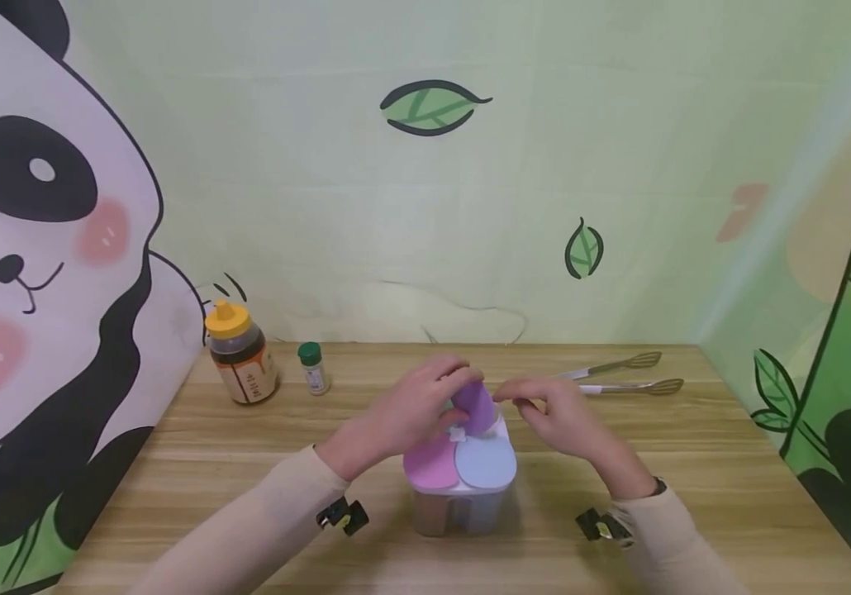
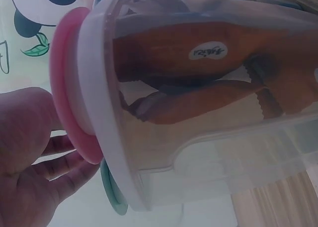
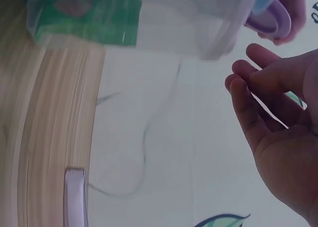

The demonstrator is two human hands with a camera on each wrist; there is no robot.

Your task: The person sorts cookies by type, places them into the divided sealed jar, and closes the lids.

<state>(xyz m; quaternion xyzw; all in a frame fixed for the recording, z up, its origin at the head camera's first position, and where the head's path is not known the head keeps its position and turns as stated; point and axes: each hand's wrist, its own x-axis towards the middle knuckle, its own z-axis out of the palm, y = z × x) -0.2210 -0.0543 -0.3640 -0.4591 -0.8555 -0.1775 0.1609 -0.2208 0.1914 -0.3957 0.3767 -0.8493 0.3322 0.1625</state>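
A clear box (image 1: 463, 514) with a white rim and several coloured flap lids stands on the table. My left hand (image 1: 421, 406) pinches the purple lid (image 1: 477, 411), which is tilted up from the box's far right part. The pink lid (image 1: 429, 463) and the blue lid (image 1: 487, 463) lie flat at the front. A green lid (image 2: 114, 192) shows beyond the pink one in the left wrist view. Bent and holding nothing, the fingers of my right hand (image 1: 555, 415) are just right of the raised lid. Inside the box are orange-brown packets (image 2: 174, 53) and a green packet (image 3: 89, 21).
A brown bottle with a yellow cap (image 1: 243, 364) and a small green-capped shaker (image 1: 314, 369) stand at the back left of the wooden table (image 1: 247, 487). Two whisks (image 1: 629, 387) lie at the back right. A printed cloth backdrop (image 1: 321, 207) rises behind.
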